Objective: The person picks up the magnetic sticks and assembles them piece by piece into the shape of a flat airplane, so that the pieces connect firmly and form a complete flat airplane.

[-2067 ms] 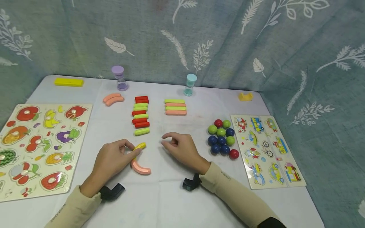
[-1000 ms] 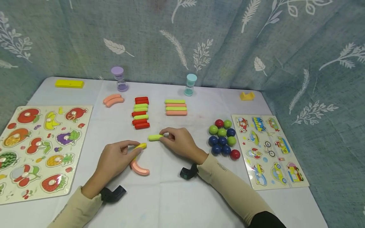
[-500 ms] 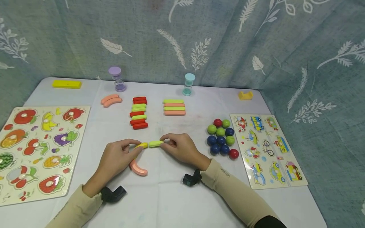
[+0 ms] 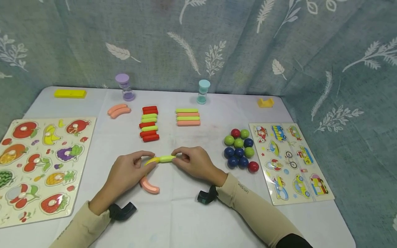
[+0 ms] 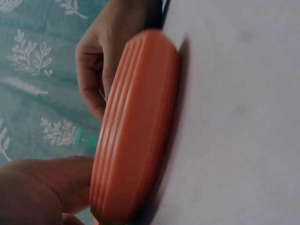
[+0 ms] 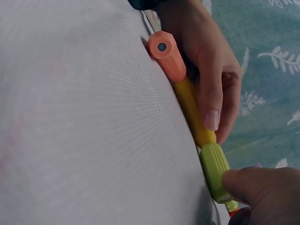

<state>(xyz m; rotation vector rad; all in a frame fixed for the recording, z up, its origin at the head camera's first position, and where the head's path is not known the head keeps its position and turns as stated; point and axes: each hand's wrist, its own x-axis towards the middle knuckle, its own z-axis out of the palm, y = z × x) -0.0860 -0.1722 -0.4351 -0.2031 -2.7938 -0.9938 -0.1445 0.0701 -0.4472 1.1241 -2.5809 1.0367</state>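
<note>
Between finger and thumb, my left hand (image 4: 125,170) pinches a curved yellow magnetic stick (image 6: 193,110). A curved salmon magnetic stick (image 4: 150,186) adjoins the yellow one's near end; a dark round magnet shows in its free end in the right wrist view. My right hand (image 4: 198,162) pinches the outer end of a short light green magnetic stick (image 4: 166,158). The green stick's other end meets the yellow one's far end, so the three pieces form one hooked line low over the white cloth. Part of the yellow stick is hidden behind the left fingers.
Beyond the hands lie a column of red and green sticks (image 4: 149,125), a green and salmon row (image 4: 188,117) and two curved salmon sticks (image 4: 119,111). Colored balls (image 4: 238,152) sit right. Puzzle boards, one fruit (image 4: 88,144) and one vehicle (image 4: 291,193), flank both sides; two sand timers stand behind.
My right hand has taken the nearest green stick from the column and brought it against the yellow stick's end, closing the gap between them. My left hand keeps its pinch in place.
</note>
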